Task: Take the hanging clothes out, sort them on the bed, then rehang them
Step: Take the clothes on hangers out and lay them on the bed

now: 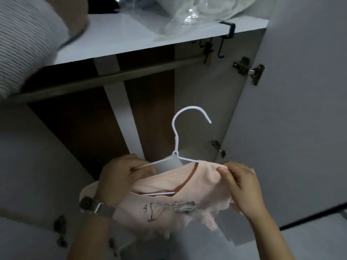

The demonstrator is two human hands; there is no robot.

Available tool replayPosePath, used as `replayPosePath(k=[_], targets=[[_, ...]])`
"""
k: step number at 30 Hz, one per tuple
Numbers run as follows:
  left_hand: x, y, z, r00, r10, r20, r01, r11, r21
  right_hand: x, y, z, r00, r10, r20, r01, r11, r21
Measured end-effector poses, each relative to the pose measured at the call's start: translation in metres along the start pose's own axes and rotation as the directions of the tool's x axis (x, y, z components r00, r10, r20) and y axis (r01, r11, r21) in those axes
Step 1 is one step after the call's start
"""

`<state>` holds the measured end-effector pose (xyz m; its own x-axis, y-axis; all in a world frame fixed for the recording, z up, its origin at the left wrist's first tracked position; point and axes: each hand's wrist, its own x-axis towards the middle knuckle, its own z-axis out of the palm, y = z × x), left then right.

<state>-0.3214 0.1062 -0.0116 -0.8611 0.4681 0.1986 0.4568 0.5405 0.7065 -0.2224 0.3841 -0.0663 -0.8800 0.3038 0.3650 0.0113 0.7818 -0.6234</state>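
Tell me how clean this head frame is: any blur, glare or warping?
Head view: dim, flat light; glare on the plastic bag; the striped fabric at upper left is smeared; wide-angle bends the rail and wardrobe edges; white hanger, pink shirt, left hand and right hand read fairly sharp.

Pale pink top, white hanger

You held a pale pink top (169, 186) with a dark line drawing on a white wire hanger (176, 139); the wardrobe's back panel (78, 113) was dark brown, the bedding (22, 44) grey-striped.
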Motion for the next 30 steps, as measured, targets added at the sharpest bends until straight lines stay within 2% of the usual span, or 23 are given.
replayPosePath(k=[3,6,8,10,13,15,18,23,26,30], targets=[[-0.003,0.030,0.044,0.988,0.137,0.072,-0.140,0.989,0.049,-0.036,0.011,-0.024,0.999,0.046,-0.006,-0.047,0.998,-0.039],[-0.015,0.057,0.071,0.986,0.116,0.119,-0.124,0.991,0.059,-0.078,0.027,-0.055,0.988,0.140,-0.063,-0.140,0.990,0.004],[-0.024,0.068,0.079,0.974,0.208,0.089,-0.221,0.959,0.175,-0.106,0.041,-0.082,0.974,0.203,-0.097,-0.198,0.979,0.055],[-0.034,0.069,0.086,0.944,0.305,0.129,-0.330,0.900,0.285,-0.139,0.053,-0.113,0.953,0.275,-0.129,-0.258,0.957,0.134],[-0.050,0.075,0.106,0.936,0.253,0.246,-0.307,0.928,0.212,-0.193,0.070,-0.166,0.905,0.380,-0.193,-0.339,0.916,0.213],[-0.064,0.095,0.137,0.911,0.318,0.264,-0.371,0.911,0.182,-0.229,0.075,-0.194,0.867,0.445,-0.225,-0.410,0.893,0.188],[-0.086,0.146,0.193,0.834,0.463,0.300,-0.525,0.832,0.177,-0.280,0.081,-0.227,0.812,0.513,-0.278,-0.499,0.858,0.125],[-0.111,0.227,0.272,0.709,0.617,0.341,-0.669,0.741,0.052,-0.368,0.093,-0.288,0.657,0.596,-0.462,-0.640,0.765,0.076],[-0.124,0.281,0.315,0.592,0.703,0.394,-0.753,0.657,-0.042,-0.419,0.099,-0.318,0.527,0.625,-0.576,-0.721,0.688,0.086],[-0.142,0.353,0.371,0.384,0.814,0.435,-0.850,0.496,-0.178,-0.468,0.094,-0.342,0.340,0.626,-0.702,-0.781,0.603,0.159]])
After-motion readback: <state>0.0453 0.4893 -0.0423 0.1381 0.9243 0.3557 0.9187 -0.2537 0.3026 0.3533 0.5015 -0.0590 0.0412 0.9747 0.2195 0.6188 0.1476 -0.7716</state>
